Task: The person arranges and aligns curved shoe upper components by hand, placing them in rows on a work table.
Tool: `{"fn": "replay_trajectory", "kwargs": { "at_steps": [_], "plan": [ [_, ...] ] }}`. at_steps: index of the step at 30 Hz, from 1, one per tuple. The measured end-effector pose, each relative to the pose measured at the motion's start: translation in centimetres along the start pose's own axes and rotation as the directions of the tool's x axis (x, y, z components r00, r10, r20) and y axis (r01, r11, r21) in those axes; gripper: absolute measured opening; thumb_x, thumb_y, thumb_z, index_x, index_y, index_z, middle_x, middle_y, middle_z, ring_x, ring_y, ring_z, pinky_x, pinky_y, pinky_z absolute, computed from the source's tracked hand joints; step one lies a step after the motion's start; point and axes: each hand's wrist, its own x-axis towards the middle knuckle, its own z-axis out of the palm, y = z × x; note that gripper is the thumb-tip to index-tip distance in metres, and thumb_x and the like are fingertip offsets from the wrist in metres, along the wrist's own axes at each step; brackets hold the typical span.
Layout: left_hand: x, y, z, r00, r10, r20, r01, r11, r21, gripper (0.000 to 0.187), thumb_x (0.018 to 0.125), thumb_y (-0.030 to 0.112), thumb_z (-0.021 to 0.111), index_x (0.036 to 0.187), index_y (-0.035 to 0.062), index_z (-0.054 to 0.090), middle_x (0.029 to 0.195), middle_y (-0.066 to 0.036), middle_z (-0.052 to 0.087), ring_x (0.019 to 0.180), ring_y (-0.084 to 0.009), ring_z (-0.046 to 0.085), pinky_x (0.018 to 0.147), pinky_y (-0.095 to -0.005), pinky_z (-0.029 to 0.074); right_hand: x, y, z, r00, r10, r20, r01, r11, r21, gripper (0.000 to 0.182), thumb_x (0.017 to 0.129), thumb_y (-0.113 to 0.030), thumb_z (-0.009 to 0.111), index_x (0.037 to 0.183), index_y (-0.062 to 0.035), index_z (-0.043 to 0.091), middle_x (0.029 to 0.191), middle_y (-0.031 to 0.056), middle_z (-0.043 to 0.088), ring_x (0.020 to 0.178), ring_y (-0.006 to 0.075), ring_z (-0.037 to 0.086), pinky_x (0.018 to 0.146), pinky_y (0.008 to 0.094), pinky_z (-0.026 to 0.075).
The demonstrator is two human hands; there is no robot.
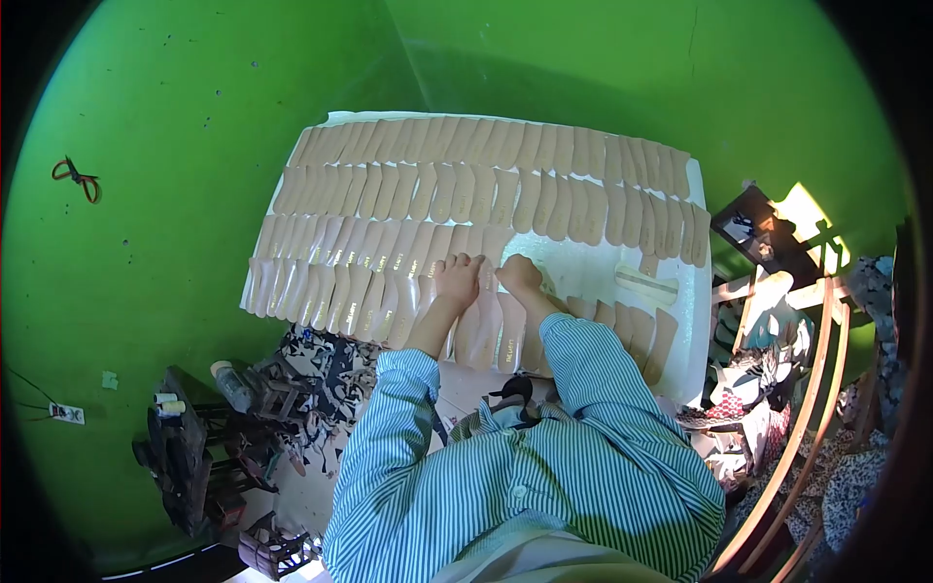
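Tan shoe insoles [369, 189] lie in several overlapping rows on a white tabletop [573, 262], many with small gold lettering at one end. My left hand [457, 279] rests on the third row with its fingers curled down at an insole [489, 277]. Close on the other side of that insole is my right hand [520, 275], closed with the fingers bent in. Its fingertips are hidden, so what it pinches cannot be made out. A pale strip-like piece [646, 285] lies to the right of my hands.
Green walls meet behind the table. Red-handled scissors [76, 180] hang on the left wall. A dark wooden stand [185, 457] with thread spools is at lower left, beside scraps on the floor [335, 389]. Curved wooden rails [802, 428] and piled material stand at the right.
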Motion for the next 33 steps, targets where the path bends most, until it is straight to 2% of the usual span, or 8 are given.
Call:
{"fn": "replay_trajectory", "kwargs": {
  "at_steps": [7,12,14,17,21,23,29,33],
  "plan": [
    [0.2,-0.3,0.1,0.999,0.026,0.044,-0.028,0.999,0.034,0.040,0.075,0.016,0.052,0.114,0.0261,0.051,0.103,-0.005,0.051,0.102,-0.0231,0.045,0.084,-0.0418,0.032,1.0,8.6,-5.2,0.930,-0.138,-0.340,0.139,0.990,-0.023,0.022,0.074,-0.030,0.051,0.080,-0.0115,0.063,0.084,0.0103,0.064,0.080,0.0291,0.061,0.069,0.0408,0.046],
    [0.4,-0.3,-0.2,0.995,0.045,0.089,-0.052,0.996,0.079,0.040,0.077,0.018,0.053,0.115,0.0271,0.050,0.105,-0.004,0.049,0.103,-0.0223,0.044,0.085,-0.0409,0.031,0.9,17.3,-11.2,0.862,-0.062,-0.503,-0.065,0.971,-0.231,0.017,0.069,-0.019,0.053,0.084,-0.0164,0.059,0.090,0.0065,0.060,0.091,0.0270,0.054,0.077,0.0439,0.037],
    [0.4,-0.4,-0.3,0.992,0.051,0.112,-0.062,0.993,0.098,0.040,0.078,0.020,0.053,0.116,0.0275,0.049,0.107,-0.004,0.048,0.104,-0.0216,0.043,0.086,-0.0408,0.031,-0.5,19.0,-13.0,0.876,-0.004,-0.482,-0.124,0.964,-0.234,0.026,0.071,-0.019,0.053,0.097,-0.0138,0.057,0.108,0.0068,0.053,0.105,0.0239,0.046,0.086,0.0452,0.032],
    [0.6,-0.7,-0.3,0.990,0.069,0.125,-0.079,0.994,0.074,0.040,0.078,0.020,0.052,0.118,0.0272,0.048,0.106,-0.004,0.049,0.104,-0.0227,0.044,0.087,-0.0413,0.031,-2.0,20.2,-14.3,0.945,0.016,-0.326,-0.143,0.917,-0.371,0.029,0.068,-0.016,0.054,0.096,-0.0176,0.055,0.111,0.0039,0.051,0.107,0.0229,0.043,0.086,0.0419,0.029],
    [1.0,-1.0,-1.5,0.987,0.056,0.149,-0.052,0.998,-0.033,0.041,0.077,0.019,0.052,0.117,0.0271,0.049,0.104,-0.004,0.052,0.102,-0.0249,0.046,0.087,-0.0419,0.033,-1.5,21.6,-14.0,0.936,-0.084,-0.342,-0.074,0.902,-0.425,0.031,0.067,-0.014,0.054,0.098,-0.0180,0.056,0.107,0.0048,0.053,0.104,0.0233,0.046,0.087,0.0426,0.028],
    [1.3,-1.0,-2.3,0.997,0.051,0.062,-0.043,0.991,-0.129,0.037,0.077,0.019,0.051,0.113,0.0239,0.052,0.103,-0.005,0.054,0.100,-0.0256,0.048,0.086,-0.0430,0.034,-1.0,21.5,-14.3,0.984,-0.025,-0.177,-0.046,0.920,-0.389,0.033,0.070,-0.013,0.054,0.103,-0.0164,0.054,0.108,0.0058,0.052,0.105,0.0218,0.046,0.090,0.0446,0.026],
    [2.8,1.6,-1.3,0.973,0.126,-0.192,-0.189,0.913,-0.361,0.024,0.074,0.014,0.052,0.097,0.0135,0.058,0.087,-0.009,0.058,0.086,-0.0285,0.053,0.075,-0.0401,0.041,-1.5,21.5,-14.6,0.981,-0.129,-0.147,0.051,0.896,-0.442,0.029,0.071,-0.010,0.053,0.099,-0.0164,0.055,0.104,0.0072,0.054,0.103,0.0225,0.050,0.089,0.0458,0.027],
    [2.8,6.6,-0.8,0.967,0.172,-0.188,-0.246,0.821,-0.516,0.020,0.074,0.012,0.050,0.091,0.0108,0.060,0.081,-0.011,0.059,0.082,-0.0312,0.055,0.073,-0.0393,0.043,-0.6,22.0,-14.7,0.995,-0.060,-0.074,0.025,0.913,-0.408,0.029,0.071,-0.010,0.053,0.099,-0.0170,0.055,0.105,0.0072,0.054,0.103,0.0230,0.049,0.088,0.0455,0.030]
  ]
}}
